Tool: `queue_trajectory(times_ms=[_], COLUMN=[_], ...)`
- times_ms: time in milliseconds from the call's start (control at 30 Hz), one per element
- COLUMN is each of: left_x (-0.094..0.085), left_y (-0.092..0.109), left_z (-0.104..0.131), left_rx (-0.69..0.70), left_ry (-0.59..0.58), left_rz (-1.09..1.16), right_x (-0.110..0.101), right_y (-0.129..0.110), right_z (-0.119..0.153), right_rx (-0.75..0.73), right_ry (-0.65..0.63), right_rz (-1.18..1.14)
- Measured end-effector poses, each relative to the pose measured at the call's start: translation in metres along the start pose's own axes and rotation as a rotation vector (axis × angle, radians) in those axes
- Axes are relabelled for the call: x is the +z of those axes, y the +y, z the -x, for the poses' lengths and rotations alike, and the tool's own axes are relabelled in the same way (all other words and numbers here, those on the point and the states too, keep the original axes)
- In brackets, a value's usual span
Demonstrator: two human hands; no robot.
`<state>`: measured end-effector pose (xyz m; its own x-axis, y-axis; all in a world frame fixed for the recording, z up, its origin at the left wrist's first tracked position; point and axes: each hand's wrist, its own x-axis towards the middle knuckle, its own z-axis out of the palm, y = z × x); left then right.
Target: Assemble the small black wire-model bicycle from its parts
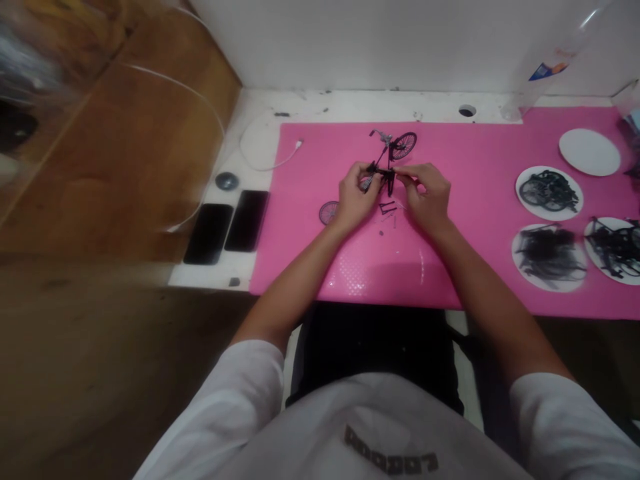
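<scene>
your l. hand (358,195) has thumb + fingers clamped on the model bicycle (390,183), which is btwn both hands over the pink mat (300,180). your r. hand (428,193) has its fingertips close together at the bike's r. side, touching it; can't tell if they pinch the frame or a small pt. handlebars (384,137) + spoked front wheel (403,145) are at the end away from you. loose wheel (328,213) lies by your l. wrist; small black pts (387,208) lie just nearer you than the bike. far r.: four white plates (589,152), three w/ dark bike pts (549,191). l.: two black smartphones (247,221), side by side.
</scene>
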<state>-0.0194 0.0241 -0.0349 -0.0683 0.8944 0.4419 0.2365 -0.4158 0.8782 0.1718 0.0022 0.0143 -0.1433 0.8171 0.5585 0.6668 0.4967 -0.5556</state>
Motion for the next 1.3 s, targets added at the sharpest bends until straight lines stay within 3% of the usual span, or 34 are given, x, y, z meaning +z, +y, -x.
queue_trajectory(times_ms=[700,1300], left_x=[-0.003,-0.006], left_y=[0.010,0.028], left_z=[0.001,0.006], left_rx=[0.025,0.038], left_ry=[0.005,-0.073], left_rz=[-0.044,-0.056], right_x=[-0.002,-0.002], right_y=[0.000,0.001], right_z=[0.001,0.001], right_rx=[-0.046,0.035], right_ry=[-0.065,-0.059], right_rz=[0.060,0.092])
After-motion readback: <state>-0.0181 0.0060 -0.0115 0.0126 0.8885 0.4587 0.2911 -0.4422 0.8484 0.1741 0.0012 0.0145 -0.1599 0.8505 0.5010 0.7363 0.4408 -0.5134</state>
